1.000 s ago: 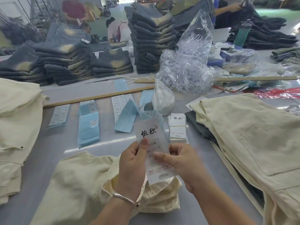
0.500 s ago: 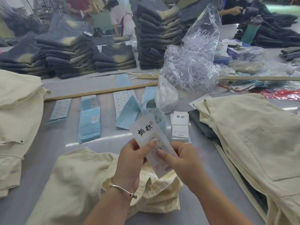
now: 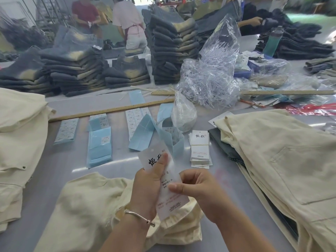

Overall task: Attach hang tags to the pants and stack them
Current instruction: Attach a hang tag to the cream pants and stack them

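Both hands are up in the near centre, working one white hang tag (image 3: 164,180) held above the cream pants (image 3: 87,206) that lie crumpled on the grey table (image 3: 54,160). The left hand (image 3: 149,186) wraps the tag's left edge, thumb pressed flat up across the black printed characters, a thin bracelet (image 3: 140,216) on the wrist. The right hand (image 3: 198,190) comes in from the right with fingers curled, thumb and fingertips pinching the tag's right edge about midway down. The tag tilts, its top corner leaning far-left, its lower end hanging just over the pants' waistband.

The left thumb covers part of the print, and the small text lower down is too fine to read. Whether a string or fastener is on the tag cannot be told.

Just beyond the hands, a stack of hang tags (image 3: 200,148) sits on the table, with pale blue sticker sheets (image 3: 100,146) to its left. A pile of cream pants (image 3: 281,160) fills the right side, cut off by the frame edge; another cream pile (image 3: 18,142) is cut off at the left. Farther off, a clear plastic bag (image 3: 211,77) of white fasteners, a long wooden ruler (image 3: 109,110), and stacks of dark jeans (image 3: 171,46).
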A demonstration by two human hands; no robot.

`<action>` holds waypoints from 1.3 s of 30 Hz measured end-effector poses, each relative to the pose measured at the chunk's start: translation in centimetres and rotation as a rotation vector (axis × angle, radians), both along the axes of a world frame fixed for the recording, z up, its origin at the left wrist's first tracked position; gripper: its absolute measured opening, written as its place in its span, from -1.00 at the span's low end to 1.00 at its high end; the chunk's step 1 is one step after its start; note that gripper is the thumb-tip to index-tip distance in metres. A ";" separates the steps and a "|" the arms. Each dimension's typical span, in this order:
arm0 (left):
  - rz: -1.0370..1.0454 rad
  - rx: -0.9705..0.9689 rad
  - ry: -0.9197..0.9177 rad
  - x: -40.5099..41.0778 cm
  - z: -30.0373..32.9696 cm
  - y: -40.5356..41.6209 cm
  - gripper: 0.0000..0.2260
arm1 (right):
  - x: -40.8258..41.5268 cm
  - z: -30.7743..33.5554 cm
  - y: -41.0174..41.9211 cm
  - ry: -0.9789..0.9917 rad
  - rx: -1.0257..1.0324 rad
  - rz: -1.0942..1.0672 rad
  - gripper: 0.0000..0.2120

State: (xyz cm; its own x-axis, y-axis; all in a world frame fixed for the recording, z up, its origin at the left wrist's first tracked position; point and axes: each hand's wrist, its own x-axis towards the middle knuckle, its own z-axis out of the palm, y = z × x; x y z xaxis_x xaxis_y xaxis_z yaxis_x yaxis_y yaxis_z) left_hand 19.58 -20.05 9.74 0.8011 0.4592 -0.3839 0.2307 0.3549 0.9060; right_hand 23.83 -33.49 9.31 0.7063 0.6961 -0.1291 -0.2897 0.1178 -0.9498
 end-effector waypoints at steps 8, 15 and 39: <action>0.103 0.002 -0.079 -0.1 -0.8 1.6 -0.90 | 0.9 -1.0 1.4 -0.060 -0.140 -0.141 -0.85; 0.076 -0.031 -0.080 0.3 -1.7 2.6 -0.81 | 7.5 -1.6 2.3 -0.240 -0.338 -0.325 -0.66; -0.057 -0.066 0.117 5.4 -5.3 4.9 -0.67 | 32.3 -5.4 11.4 -1.075 -1.708 -0.038 -0.75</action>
State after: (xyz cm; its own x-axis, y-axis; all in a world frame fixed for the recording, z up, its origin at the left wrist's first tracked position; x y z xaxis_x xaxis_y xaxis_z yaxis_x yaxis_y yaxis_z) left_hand 24.97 -15.16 4.46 0.7733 0.3855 -0.5035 0.3543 0.3959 0.8472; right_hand 56.15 -22.09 3.93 0.9392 0.3252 -0.1097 0.3405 -0.9234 0.1770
